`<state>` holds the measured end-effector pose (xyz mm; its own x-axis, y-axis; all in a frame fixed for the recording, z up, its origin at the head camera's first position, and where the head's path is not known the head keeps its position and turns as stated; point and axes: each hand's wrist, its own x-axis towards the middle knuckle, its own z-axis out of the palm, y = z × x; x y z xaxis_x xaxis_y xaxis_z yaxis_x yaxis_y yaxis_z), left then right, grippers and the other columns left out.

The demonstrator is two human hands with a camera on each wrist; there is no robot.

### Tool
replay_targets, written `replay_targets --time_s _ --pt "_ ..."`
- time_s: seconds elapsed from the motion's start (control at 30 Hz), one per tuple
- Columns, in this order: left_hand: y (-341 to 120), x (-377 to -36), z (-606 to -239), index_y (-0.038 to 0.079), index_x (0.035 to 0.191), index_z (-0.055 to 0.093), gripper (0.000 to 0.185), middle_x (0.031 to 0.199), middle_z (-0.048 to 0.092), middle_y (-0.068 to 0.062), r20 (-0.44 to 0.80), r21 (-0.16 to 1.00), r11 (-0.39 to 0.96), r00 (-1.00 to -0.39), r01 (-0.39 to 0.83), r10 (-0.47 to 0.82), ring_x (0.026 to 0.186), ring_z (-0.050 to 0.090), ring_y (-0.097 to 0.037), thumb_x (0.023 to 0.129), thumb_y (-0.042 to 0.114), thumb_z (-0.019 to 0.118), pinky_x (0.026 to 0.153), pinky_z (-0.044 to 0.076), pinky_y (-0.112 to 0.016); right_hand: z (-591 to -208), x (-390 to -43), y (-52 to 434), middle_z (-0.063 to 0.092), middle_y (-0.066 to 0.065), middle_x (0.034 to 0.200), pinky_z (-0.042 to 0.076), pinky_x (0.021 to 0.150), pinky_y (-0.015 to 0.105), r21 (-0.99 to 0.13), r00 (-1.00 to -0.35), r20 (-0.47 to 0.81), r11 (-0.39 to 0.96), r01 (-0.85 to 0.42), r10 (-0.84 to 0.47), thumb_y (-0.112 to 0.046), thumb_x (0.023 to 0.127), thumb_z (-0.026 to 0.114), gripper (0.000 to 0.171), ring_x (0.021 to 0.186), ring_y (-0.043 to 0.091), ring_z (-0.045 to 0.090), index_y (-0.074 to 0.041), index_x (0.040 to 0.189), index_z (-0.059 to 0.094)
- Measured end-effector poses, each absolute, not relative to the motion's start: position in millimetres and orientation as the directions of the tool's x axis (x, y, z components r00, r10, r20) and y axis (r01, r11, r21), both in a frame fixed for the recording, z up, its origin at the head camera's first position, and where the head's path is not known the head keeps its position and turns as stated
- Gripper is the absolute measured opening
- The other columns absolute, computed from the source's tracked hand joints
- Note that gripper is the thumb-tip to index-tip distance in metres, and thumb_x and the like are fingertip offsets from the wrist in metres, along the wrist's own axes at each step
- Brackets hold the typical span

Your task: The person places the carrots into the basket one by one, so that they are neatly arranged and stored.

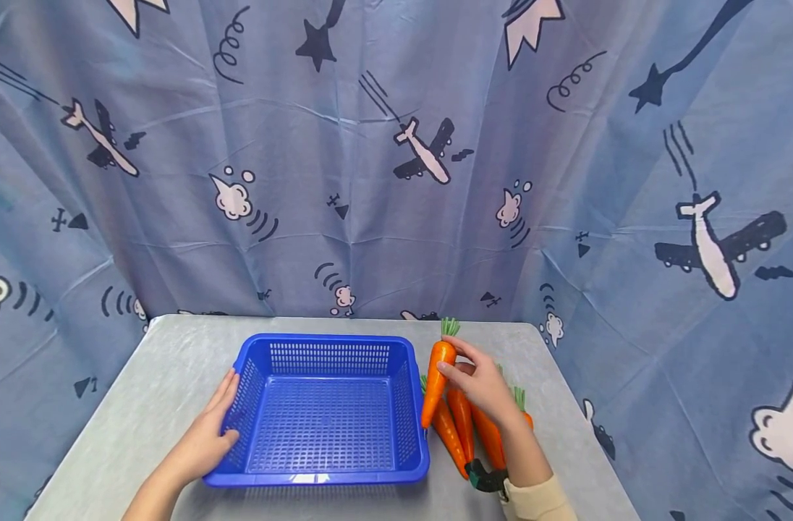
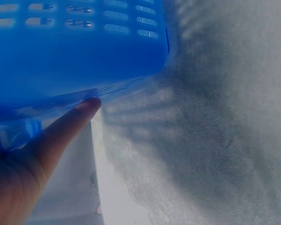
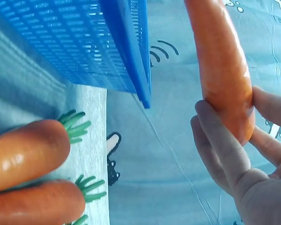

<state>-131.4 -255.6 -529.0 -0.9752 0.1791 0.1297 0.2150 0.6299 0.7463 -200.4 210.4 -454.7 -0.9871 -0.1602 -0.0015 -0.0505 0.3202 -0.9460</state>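
A blue plastic basket (image 1: 325,481) with slotted walls stands on the table, nothing inside it. My left hand (image 1: 204,438) rests against its left side, fingers fairly straight along the rim. In the left wrist view one straight digit of the left hand (image 2: 61,136) touches the basket (image 2: 75,56) near its edge. Over the basket's right rim, my right hand (image 1: 481,380) pinches an orange carrot (image 1: 438,369) by its thick upper end, green top upward, tip pointing down. The right wrist view shows fingers and thumb around that carrot (image 3: 225,65).
Several more carrots (image 1: 460,416) with green tops lie on the table right of the basket, partly under the right forearm. A dark band (image 1: 484,477) is at the right wrist. Behind the white table (image 1: 155,391) hangs a blue patterned curtain (image 1: 344,181).
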Motion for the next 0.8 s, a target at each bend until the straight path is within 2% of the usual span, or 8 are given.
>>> replay_targets --time_s 0.17,0.3,0.5,0.8 --pt "-255.2 -130.5 -527.8 0.000 0.161 0.015 0.094 0.169 0.005 -0.019 0.111 0.751 0.630 -0.978 0.198 0.176 0.148 0.015 -0.055 0.078 -0.010 0.059 0.111 -0.001 -0.007 -454.2 -201.9 201.0 0.051 0.022 0.144 0.063 0.079 0.036 -0.954 -0.983 0.005 0.295 -0.059 -0.182 -0.022 0.093 0.072 0.057 0.101 0.029 0.071 -0.013 0.146 0.052" --pt "-254.6 -129.5 -527.4 -0.001 0.160 0.015 0.094 0.169 0.006 -0.020 0.117 0.755 0.624 -0.977 0.203 0.177 0.148 0.015 -0.056 0.077 -0.011 0.059 0.107 -0.001 -0.002 -456.4 -204.2 193.7 0.053 0.021 0.141 0.064 0.077 0.038 -0.951 -0.982 0.008 0.303 -0.066 -0.188 -0.022 0.092 0.073 0.056 0.097 0.029 0.071 -0.013 0.144 0.055" --pt "-255.2 -129.4 -528.7 -0.001 0.160 0.016 0.094 0.169 0.006 -0.020 0.124 0.747 0.632 -0.977 0.207 0.174 0.148 0.015 -0.056 0.077 -0.010 0.059 0.103 -0.001 0.002 -457.3 -207.3 181.6 0.054 0.020 0.140 0.063 0.077 0.049 -0.961 -0.978 0.007 0.268 -0.064 -0.208 -0.021 0.091 0.075 0.054 0.097 0.029 0.072 -0.014 0.142 0.057" --pt "-254.6 -131.6 -530.1 -0.003 0.159 0.017 0.094 0.168 0.008 -0.022 0.155 0.739 0.632 -0.972 0.232 0.175 0.146 0.017 -0.057 0.076 -0.011 0.059 0.101 0.000 0.004 -453.5 -211.6 165.2 0.052 0.017 0.141 0.063 0.078 0.046 -0.965 -0.975 -0.001 0.255 -0.057 -0.223 -0.019 0.091 0.074 0.054 0.097 0.027 0.070 -0.016 0.142 0.057"
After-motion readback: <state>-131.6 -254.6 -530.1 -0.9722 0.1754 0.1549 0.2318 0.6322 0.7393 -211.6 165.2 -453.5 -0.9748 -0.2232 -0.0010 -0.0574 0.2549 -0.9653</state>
